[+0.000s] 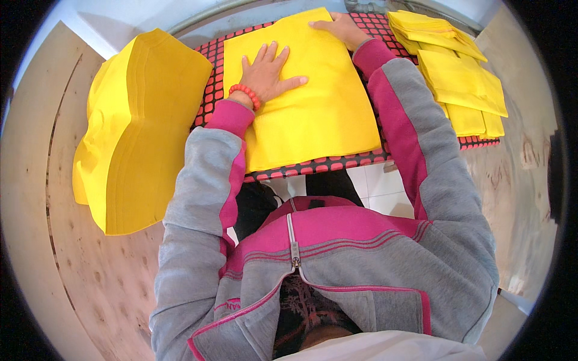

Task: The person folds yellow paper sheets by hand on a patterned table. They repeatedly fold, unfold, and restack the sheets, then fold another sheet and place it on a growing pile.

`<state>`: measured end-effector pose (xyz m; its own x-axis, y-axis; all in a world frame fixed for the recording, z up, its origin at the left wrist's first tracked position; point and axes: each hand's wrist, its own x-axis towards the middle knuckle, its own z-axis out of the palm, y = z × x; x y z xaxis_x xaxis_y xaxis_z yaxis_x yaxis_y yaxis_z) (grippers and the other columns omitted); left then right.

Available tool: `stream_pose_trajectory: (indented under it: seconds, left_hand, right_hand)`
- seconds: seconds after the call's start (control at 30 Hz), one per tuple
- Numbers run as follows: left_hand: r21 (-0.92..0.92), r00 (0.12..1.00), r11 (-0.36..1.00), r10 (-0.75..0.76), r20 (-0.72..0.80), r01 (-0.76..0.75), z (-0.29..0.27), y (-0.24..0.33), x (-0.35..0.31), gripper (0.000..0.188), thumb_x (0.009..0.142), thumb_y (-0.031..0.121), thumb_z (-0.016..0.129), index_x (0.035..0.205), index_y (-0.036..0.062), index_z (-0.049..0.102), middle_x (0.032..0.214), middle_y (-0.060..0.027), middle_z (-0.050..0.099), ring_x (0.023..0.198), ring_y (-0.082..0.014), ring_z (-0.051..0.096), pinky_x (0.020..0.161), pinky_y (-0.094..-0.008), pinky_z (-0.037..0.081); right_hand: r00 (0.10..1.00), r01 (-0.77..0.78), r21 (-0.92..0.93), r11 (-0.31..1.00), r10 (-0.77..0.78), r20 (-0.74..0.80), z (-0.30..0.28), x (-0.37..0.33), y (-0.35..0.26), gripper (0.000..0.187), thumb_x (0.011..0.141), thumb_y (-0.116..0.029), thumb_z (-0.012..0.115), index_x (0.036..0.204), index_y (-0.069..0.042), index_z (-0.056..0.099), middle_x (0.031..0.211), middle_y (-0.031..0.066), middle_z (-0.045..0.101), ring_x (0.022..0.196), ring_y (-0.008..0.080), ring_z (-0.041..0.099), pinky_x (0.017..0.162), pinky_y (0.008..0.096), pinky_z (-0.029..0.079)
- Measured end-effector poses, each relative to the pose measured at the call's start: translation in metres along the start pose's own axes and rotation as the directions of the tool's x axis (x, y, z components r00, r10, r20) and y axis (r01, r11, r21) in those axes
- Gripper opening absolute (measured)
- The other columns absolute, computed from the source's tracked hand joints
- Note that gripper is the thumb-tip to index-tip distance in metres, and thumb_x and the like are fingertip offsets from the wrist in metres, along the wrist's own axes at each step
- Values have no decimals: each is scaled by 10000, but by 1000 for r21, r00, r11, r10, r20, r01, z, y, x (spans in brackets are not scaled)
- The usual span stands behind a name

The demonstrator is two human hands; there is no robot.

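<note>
A flat yellow fabric piece [319, 114] lies in front of me on a table with a red-and-black patterned cover [211, 90]. My left hand [265, 72], with a red bead bracelet at the wrist, rests palm down on the fabric, fingers spread and thumb out to the right. At the fabric's far right corner is my right hand [342, 30]. Its thumb lies over the top of the fabric and its fingers bend round the edge, partly hidden. The cloth looks smooth, with slight ripples near my left wrist.
On the left, a thick bent stack of yellow fabric sheets [138, 132] droops over a wooden board [90, 265]. Folded yellow fabric pieces [460, 78] lie piled at the table's right end. Another wooden surface [512, 174] stands at the right. White floor tiles [385, 186] show below.
</note>
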<state>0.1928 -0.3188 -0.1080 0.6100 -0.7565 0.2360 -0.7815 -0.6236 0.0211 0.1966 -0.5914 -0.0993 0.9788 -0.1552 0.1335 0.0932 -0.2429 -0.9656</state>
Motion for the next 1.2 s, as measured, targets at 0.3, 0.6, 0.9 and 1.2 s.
stream_pose_trajectory:
  seconds: [0.3, 0.6, 0.9, 1.2]
  left_hand:
    - [26, 999, 999, -33, 28, 32, 0, 3, 1, 1005, 785, 820, 515, 1527, 158, 369, 1611, -162, 262, 1490, -341, 237, 1095, -707, 184]
    - [9, 1000, 1000, -9, 27, 9, 0, 1, 1, 961, 812, 806, 496, 1527, 176, 371, 1613, -164, 256, 1487, -345, 243, 1095, -715, 178]
    - [-65, 974, 973, 223, 30, -221, 5, 1, 0, 644, 981, 631, 384, 1517, 275, 389, 1589, -143, 298, 1481, -332, 261, 1128, -679, 192]
    - [-133, 973, 972, 209, 99, -195, -7, 1, 1, 716, 930, 669, 463, 1510, 252, 407, 1592, -166, 294, 1487, -329, 248, 1144, -668, 156]
  right_hand:
    - [890, -246, 147, 958, 164, 425, -24, -18, -4, 433, 933, -299, 669, 1210, 30, 623, 1060, 79, 718, 860, 128, 690, 766, 264, 553]
    - [1000, 15, -385, 923, -18, -4, 3, -30, -11, 361, 921, -246, 654, 1214, -38, 620, 1010, 72, 705, 772, 186, 680, 717, 299, 542]
    - [720, 409, -908, 89, -643, 261, 11, -51, -12, 187, 858, -177, 660, 1033, -121, 623, 914, 92, 634, 731, 262, 670, 599, 358, 537]
    - [993, 121, -484, 867, -102, 65, -7, -69, -13, 189, 908, -226, 669, 1008, -66, 649, 890, 43, 667, 755, 166, 657, 631, 337, 524]
